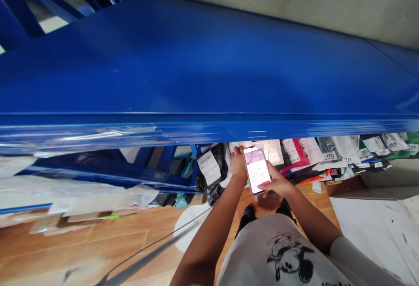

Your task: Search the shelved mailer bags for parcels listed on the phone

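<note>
My right hand [276, 182] is closed around a phone [257, 170] with a lit screen, its thumb lying over the lower part of the glass. The screen shows a dark picture strip on top and a white page below. Just left of the phone, my left hand [238, 164] reaches in among the parcels with bent fingers. Its fingertips are partly hidden, so what they grip cannot be made out. Beside it lies a black parcel [221, 157] with a white label [210, 168]. A pale parcel [273, 151] shows behind the phone.
A blue shelf [209, 72] spans the view above my hands. Bagged parcels with numbered labels [330, 155] line the lower level to the right. A grey pole [147, 257] slants across the lower left. White boards [366, 229] lie at right, over a wood-look floor [131, 229].
</note>
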A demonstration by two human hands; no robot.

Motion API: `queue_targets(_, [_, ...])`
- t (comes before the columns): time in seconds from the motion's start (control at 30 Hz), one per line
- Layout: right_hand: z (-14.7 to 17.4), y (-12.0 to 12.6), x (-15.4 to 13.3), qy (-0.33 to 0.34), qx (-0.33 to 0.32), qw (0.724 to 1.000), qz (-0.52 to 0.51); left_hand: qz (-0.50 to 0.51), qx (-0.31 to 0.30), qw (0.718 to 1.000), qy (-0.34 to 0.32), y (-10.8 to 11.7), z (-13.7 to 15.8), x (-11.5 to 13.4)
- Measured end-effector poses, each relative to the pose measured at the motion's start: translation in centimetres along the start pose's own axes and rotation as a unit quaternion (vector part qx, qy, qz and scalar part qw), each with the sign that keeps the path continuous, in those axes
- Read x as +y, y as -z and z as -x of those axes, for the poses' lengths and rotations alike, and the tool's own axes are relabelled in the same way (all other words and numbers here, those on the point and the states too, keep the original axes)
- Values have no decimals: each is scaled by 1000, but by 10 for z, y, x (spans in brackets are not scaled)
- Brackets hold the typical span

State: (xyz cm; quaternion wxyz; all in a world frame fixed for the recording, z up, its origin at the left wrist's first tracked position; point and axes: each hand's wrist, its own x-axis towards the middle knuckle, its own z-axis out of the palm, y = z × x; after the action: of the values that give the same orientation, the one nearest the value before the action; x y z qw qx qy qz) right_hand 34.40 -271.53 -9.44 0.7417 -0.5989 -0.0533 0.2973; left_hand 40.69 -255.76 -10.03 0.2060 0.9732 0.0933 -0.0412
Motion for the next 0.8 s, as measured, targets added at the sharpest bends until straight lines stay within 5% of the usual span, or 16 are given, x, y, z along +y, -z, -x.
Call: queue_targets(0.8, [2,-4,5,-8,12,1000,2,13,4,1000,-1,-3,-2,-2])
